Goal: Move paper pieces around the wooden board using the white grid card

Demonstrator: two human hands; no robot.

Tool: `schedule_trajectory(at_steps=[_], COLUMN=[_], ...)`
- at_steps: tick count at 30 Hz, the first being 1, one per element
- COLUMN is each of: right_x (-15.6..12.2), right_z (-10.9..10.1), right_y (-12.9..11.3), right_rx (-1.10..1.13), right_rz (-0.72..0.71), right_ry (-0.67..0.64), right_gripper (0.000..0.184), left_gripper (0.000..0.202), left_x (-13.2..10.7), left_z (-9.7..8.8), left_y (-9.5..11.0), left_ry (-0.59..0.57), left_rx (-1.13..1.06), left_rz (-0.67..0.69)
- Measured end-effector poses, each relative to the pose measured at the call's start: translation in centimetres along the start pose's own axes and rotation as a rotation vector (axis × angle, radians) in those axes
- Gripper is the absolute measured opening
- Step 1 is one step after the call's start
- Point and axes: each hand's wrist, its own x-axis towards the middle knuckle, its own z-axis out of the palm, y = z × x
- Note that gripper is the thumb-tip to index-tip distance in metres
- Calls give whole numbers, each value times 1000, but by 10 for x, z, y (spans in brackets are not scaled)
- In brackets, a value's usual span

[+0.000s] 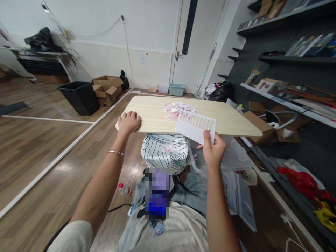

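A small pale wood table stands in front of me. My left hand rests palm down on its left front corner, fingers apart and slightly bent, with nothing visible in it. In my right hand is a white slotted card, flat and thin, with a row of long openings along its upper side. My thumb presses its near face at the lower right corner, and the other fingers are partly hidden behind it. The card is tilted above the table's front edge. Behind it lies a pile of white and pinkish paper scraps.
Under the table is a patterned cloth-covered block. A bottle with a red cap stands on the floor at left. Farther back are a black bin and cardboard boxes. Dark shelves line the right side.
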Motion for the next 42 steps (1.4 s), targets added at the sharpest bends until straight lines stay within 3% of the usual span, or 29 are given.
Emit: schedule_trajectory(at_steps=[13, 21, 42], right_x=[-4, 6, -18], right_z=[1, 7, 5], right_y=[-4, -8, -4], right_rx=[-35, -51, -38], right_rz=[18, -35, 31], right_ry=[-4, -48, 72], right_gripper=[81, 74, 77], left_gripper=[58, 58, 61], left_x=[-1, -1, -3], left_z=[0, 0, -4], left_y=[0, 1, 2], left_ry=[10, 13, -3], left_rx=[-9, -20, -9], left_rz=[-6, -6, -8])
